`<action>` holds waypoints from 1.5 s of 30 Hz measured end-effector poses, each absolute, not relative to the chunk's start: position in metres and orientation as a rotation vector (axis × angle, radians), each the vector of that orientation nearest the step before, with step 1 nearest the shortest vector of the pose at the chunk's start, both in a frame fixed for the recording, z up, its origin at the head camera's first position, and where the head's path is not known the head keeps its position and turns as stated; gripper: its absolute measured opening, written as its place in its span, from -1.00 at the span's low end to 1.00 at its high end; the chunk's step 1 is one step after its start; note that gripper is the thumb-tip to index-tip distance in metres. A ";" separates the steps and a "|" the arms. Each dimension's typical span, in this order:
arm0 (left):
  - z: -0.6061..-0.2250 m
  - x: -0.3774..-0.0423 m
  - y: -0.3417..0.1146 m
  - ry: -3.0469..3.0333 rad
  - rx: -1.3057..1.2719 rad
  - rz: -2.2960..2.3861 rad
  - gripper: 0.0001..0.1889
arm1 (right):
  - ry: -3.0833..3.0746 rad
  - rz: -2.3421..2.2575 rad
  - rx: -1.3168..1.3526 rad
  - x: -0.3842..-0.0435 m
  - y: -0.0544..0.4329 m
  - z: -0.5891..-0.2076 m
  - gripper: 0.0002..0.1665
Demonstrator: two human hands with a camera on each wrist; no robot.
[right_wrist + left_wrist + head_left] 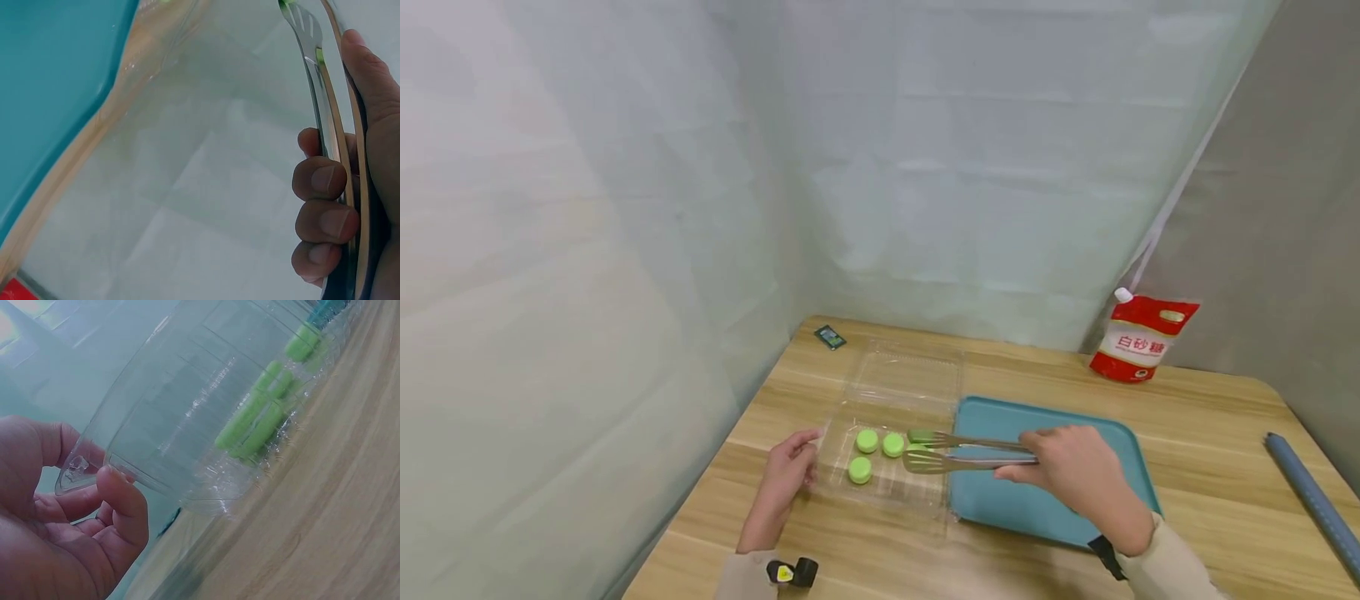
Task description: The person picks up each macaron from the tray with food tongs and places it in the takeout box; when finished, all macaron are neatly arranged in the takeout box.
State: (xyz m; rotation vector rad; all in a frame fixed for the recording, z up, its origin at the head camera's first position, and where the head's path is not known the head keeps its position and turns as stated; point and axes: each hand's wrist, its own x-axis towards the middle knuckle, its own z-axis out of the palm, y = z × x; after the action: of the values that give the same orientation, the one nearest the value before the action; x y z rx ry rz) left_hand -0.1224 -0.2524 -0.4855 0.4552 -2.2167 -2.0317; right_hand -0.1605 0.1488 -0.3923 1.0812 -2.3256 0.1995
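Note:
My left hand (787,471) pinches the left rim of a clear plastic container (181,381), thumb and finger on its edge in the left wrist view. The container's hinged lid (906,375) lies folded back behind it. Several round green macarons (860,470) sit inside. In my right hand (1075,467) are metal tongs (992,463), held with fingers and thumb wrapped round the arms. The slotted tips are over the container's right part, where green shows through and between them. Whether they grip a macaron I cannot tell.
A blue tray (1037,500) lies right of the container, under the tongs and right hand. A red and white sugar pouch (1138,340) stands at the back right. Toward the back left lies a small dark packet (831,337). A grey-blue rod (1315,504) lies along the right side.

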 end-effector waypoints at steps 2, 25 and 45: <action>-0.486 -0.121 -0.252 -2.216 0.456 -2.036 -0.54 | -2.328 0.204 1.095 -0.162 0.146 -0.395 -0.38; -0.485 -0.127 -0.246 -2.200 0.438 -2.021 -0.55 | -2.435 0.153 1.145 -0.168 0.120 -0.418 -0.44; -0.482 -0.121 -0.250 -2.186 0.435 -2.035 -0.54 | -2.469 0.131 1.152 -0.174 0.107 -0.437 -0.38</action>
State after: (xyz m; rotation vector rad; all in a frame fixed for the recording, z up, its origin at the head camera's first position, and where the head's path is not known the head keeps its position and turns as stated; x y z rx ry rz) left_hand -0.1213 -0.2500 -0.4822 0.4354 -2.1863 -2.0346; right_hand -0.1745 0.1072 -0.4374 1.1524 -2.4694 0.1313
